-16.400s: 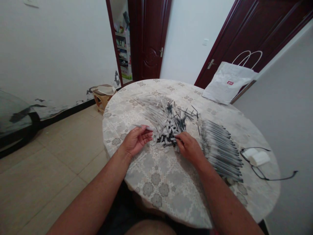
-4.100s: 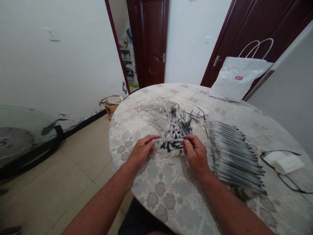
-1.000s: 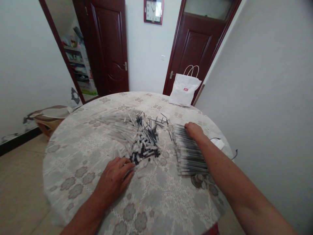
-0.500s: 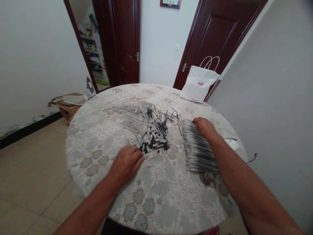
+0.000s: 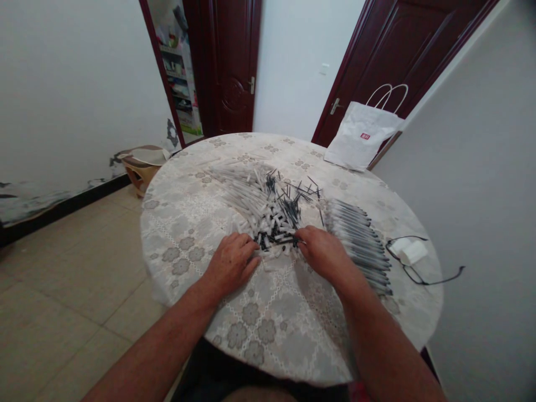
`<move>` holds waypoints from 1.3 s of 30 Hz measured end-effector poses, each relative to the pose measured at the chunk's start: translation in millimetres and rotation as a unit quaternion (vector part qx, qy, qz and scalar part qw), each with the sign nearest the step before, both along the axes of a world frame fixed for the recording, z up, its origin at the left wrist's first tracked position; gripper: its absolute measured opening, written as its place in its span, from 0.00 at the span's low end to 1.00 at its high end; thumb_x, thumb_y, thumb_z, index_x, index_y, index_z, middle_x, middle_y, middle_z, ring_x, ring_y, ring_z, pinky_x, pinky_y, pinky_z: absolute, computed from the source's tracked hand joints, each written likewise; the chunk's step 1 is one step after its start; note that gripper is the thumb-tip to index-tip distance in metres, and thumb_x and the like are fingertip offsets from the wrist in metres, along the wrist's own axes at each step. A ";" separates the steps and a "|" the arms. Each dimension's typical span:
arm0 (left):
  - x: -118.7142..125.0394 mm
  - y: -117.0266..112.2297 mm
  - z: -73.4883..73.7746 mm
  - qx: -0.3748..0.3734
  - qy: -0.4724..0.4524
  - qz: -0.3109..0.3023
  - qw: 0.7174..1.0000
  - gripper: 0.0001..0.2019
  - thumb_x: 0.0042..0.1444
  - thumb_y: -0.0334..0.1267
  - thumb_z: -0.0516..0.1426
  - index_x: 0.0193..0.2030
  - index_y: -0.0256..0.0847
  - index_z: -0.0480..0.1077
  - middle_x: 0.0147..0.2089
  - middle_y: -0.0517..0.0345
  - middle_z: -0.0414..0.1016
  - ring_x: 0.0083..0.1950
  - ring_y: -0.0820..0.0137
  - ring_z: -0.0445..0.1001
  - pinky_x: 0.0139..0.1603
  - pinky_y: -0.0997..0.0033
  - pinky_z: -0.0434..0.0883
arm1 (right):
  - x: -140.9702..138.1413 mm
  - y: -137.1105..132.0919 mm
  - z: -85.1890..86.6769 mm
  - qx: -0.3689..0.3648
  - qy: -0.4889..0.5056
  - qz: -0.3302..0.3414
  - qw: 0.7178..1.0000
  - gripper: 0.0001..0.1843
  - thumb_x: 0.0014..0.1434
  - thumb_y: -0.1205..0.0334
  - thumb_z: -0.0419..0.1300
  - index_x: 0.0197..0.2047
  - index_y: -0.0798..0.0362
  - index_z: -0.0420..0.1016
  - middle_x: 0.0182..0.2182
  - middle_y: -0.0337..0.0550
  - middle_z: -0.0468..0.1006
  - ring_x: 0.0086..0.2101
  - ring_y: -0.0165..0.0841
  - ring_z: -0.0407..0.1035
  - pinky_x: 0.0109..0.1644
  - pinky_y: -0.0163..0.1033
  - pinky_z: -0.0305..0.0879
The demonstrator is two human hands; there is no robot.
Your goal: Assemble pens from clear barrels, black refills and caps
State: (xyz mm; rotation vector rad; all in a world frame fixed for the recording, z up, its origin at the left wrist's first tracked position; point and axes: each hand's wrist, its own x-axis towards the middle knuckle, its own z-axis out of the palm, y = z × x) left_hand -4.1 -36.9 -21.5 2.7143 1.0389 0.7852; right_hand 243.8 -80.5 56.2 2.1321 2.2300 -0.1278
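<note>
A pile of pen parts lies mid-table: white and black caps (image 5: 274,226), clear pen barrels (image 5: 245,192) fanned to the far left, and thin dark refills (image 5: 291,207) on the right. My left hand (image 5: 234,261) rests at the pile's near left edge, fingers curled together; whatever is in them is hidden. At its near right edge, the fingertips of my right hand (image 5: 320,248) are closed beside black pieces; I cannot make out what they grip. Right of that hand, assembled-looking pens (image 5: 355,231) lie side by side in a long row, partly behind my wrist.
A patterned cloth covers the round table (image 5: 176,206). Eyeglasses (image 5: 412,273) and a small white object (image 5: 412,251) lie near its right edge. A white paper bag (image 5: 362,137) stands at the back right, and a stool (image 5: 142,167) is beyond the left edge.
My right hand has moved left and nearer, from the far end of the pen row to the pile. My left hand stays by the pile. The view has turned slightly left.
</note>
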 end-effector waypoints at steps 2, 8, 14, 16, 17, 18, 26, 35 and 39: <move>2.3 0.4 -1.7 0.002 -0.001 -0.005 1.000 0.08 0.63 0.38 0.59 0.47 0.42 0.76 0.45 0.47 0.74 0.47 0.58 0.71 0.49 0.56 0.68 | -0.2 3.5 -11.9 0.013 -0.013 -0.024 1.000 0.11 0.69 0.62 0.55 0.50 0.50 0.76 0.47 0.48 0.78 0.46 0.38 0.74 0.45 0.36 0.63; 9.9 3.2 -8.2 0.000 0.008 -0.012 1.000 0.06 0.64 0.36 0.58 0.44 0.42 0.76 0.43 0.49 0.74 0.46 0.59 0.71 0.47 0.58 0.67 | 5.5 11.0 -38.5 0.024 -0.031 -0.034 0.999 0.11 0.71 0.62 0.53 0.50 0.50 0.75 0.48 0.49 0.75 0.47 0.38 0.73 0.45 0.36 0.63; 10.7 3.2 -7.4 -0.013 -0.011 -0.011 1.000 0.05 0.65 0.36 0.56 0.44 0.40 0.73 0.43 0.48 0.74 0.46 0.60 0.71 0.48 0.58 0.68 | 7.3 13.5 -46.7 0.025 -0.031 -0.035 0.999 0.12 0.72 0.63 0.49 0.50 0.51 0.74 0.49 0.50 0.72 0.46 0.38 0.72 0.43 0.36 0.63; 10.8 1.7 -5.8 -0.012 -0.014 -0.006 1.000 0.05 0.66 0.36 0.56 0.44 0.40 0.73 0.43 0.48 0.74 0.46 0.59 0.71 0.49 0.58 0.68 | 8.2 13.1 -48.6 0.020 -0.033 -0.039 0.998 0.13 0.72 0.64 0.49 0.51 0.51 0.73 0.49 0.50 0.72 0.45 0.37 0.72 0.41 0.36 0.62; 10.9 0.9 -5.1 -0.011 -0.017 -0.003 1.000 0.06 0.66 0.36 0.56 0.44 0.40 0.72 0.43 0.48 0.74 0.46 0.59 0.71 0.49 0.58 0.68 | 8.7 12.9 -49.7 0.017 -0.033 -0.040 0.999 0.13 0.72 0.65 0.49 0.51 0.51 0.73 0.49 0.50 0.72 0.44 0.37 0.73 0.41 0.36 0.62; 10.9 0.2 -4.4 -0.010 -0.021 0.001 1.000 0.06 0.66 0.36 0.56 0.45 0.39 0.72 0.43 0.48 0.74 0.46 0.59 0.71 0.50 0.57 0.68 | 9.2 12.7 -50.7 0.014 -0.033 -0.040 0.999 0.13 0.72 0.65 0.49 0.51 0.51 0.73 0.49 0.50 0.72 0.44 0.37 0.73 0.41 0.36 0.61; -10.5 10.8 -6.2 0.025 -0.120 0.185 0.975 0.09 0.65 0.32 0.51 0.47 0.40 0.72 0.45 0.47 0.76 0.50 0.57 0.72 0.55 0.54 0.68 | 16.4 13.4 -57.5 0.035 -0.017 -0.021 0.999 0.13 0.73 0.63 0.50 0.51 0.50 0.76 0.45 0.48 0.74 0.41 0.36 0.74 0.39 0.36 0.59; -27.0 16.0 -8.4 -0.059 -0.048 0.311 0.948 0.11 0.63 0.36 0.55 0.49 0.39 0.73 0.45 0.47 0.78 0.50 0.56 0.75 0.56 0.58 0.68 | 15.1 11.5 -58.5 0.062 0.001 -0.014 0.998 0.13 0.73 0.62 0.51 0.51 0.49 0.77 0.44 0.46 0.75 0.40 0.36 0.74 0.36 0.37 0.57; -20.3 16.7 -0.5 -0.071 0.041 0.320 0.944 0.15 0.64 0.39 0.55 0.54 0.37 0.73 0.47 0.44 0.78 0.51 0.55 0.76 0.55 0.59 0.68 | 12.1 9.5 -56.6 0.096 0.006 -0.012 0.995 0.12 0.72 0.62 0.52 0.52 0.49 0.76 0.45 0.46 0.75 0.39 0.35 0.73 0.35 0.37 0.57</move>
